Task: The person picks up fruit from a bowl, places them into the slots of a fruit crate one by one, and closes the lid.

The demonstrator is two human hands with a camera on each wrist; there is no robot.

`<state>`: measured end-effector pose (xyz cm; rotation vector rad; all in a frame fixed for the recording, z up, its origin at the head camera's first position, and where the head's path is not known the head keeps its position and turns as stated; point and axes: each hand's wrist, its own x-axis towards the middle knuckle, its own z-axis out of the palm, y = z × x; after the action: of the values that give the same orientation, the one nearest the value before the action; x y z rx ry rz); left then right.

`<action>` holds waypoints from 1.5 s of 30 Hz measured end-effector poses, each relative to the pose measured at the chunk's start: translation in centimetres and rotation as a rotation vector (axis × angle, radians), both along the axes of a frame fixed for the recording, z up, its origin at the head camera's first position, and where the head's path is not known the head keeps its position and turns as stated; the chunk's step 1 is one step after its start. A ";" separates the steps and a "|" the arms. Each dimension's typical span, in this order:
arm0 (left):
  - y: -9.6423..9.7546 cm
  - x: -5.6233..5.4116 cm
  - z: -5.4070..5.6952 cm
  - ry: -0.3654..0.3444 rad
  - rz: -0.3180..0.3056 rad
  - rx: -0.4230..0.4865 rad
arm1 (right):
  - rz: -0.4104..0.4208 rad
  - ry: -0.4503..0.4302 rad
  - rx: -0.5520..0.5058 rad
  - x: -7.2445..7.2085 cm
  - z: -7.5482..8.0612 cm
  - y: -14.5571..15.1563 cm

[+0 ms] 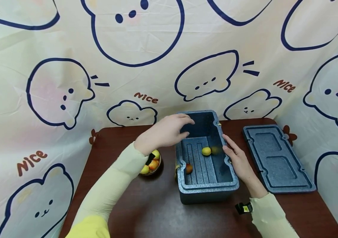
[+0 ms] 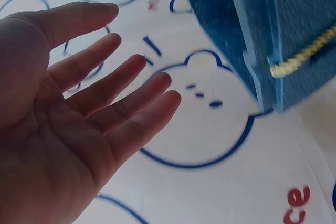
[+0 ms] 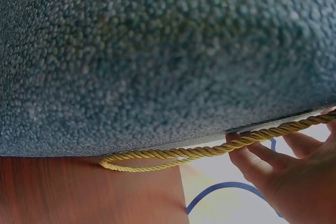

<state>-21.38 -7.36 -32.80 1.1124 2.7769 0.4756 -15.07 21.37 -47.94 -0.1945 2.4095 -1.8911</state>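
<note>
A blue-grey speckled foam box with a ribbed floor stands lidless on the table. Inside lie a yellow fruit, perhaps a lemon, and a reddish-brown round fruit; a faint blurred yellow patch shows beside the yellow one. Above the box's left rim is my left hand, its fingers apart; the left wrist view shows this hand with a bare palm. My right hand rests its extended fingers against the box's right side. In the right wrist view, those fingertips are by the twisted gold rope handle.
A round bowl of yellow and red fruit stands left of the box, partly behind my left forearm. The matching lid lies flat on the table's right side. A cartoon-printed cloth hangs behind the brown table.
</note>
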 end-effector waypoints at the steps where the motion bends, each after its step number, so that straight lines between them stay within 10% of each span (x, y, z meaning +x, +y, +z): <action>1: -0.6 0.0 0.1 0.000 0.014 0.017 | 0.000 0.001 0.000 0.0 0.0 0.0; 21: -12.5 0.2 -2.8 -0.007 0.362 0.157 | -0.008 0.002 -0.001 0.1 0.0 0.0; 45: -17.5 1.3 -10.0 -0.176 0.566 0.138 | -0.004 0.005 0.000 0.2 0.4 -0.2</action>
<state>-20.04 -24.90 -42.78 0.2564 2.8981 0.7824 -14.91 21.20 -47.55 -0.1945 2.4145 -1.8950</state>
